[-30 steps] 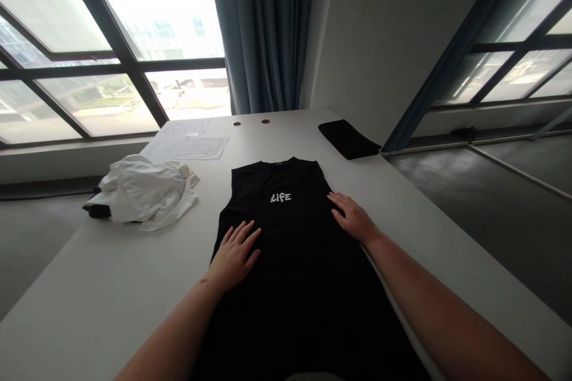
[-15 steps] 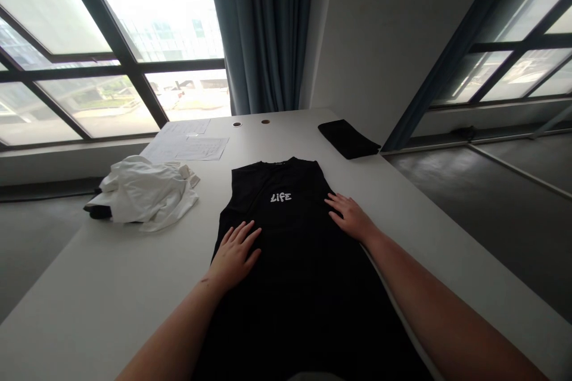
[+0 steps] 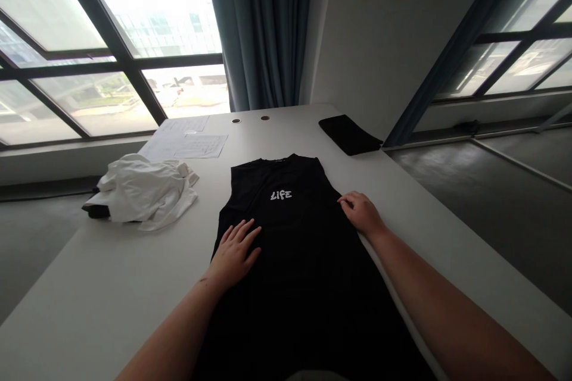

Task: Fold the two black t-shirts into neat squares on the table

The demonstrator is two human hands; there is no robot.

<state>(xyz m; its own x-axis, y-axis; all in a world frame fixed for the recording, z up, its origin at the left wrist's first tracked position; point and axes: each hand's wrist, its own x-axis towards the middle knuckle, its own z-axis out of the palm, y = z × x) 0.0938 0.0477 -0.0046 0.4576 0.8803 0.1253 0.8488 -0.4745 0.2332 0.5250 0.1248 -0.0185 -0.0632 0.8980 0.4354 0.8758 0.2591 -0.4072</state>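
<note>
A black sleeveless shirt (image 3: 295, 250) with white lettering on its chest is spread flat, its neckline pointing away from me. My left hand (image 3: 235, 255) rests flat on the left side of the cloth, palm down, fingers spread. At the right edge, just below the armhole, my right hand (image 3: 363, 214) has its fingers curled together, pinching the side of the shirt. The lower end of the shirt runs toward me and out of view.
The shirt lies on a white table (image 3: 147, 286). A crumpled white garment (image 3: 147, 187) is at the left, with paper sheets (image 3: 201, 146) behind it. A folded black cloth (image 3: 349, 134) lies at the back right, near the table's edge.
My right hand has gone from lying spread on the shirt to closing its fingers at the right edge, shifting slightly right. My left hand has stayed in place.
</note>
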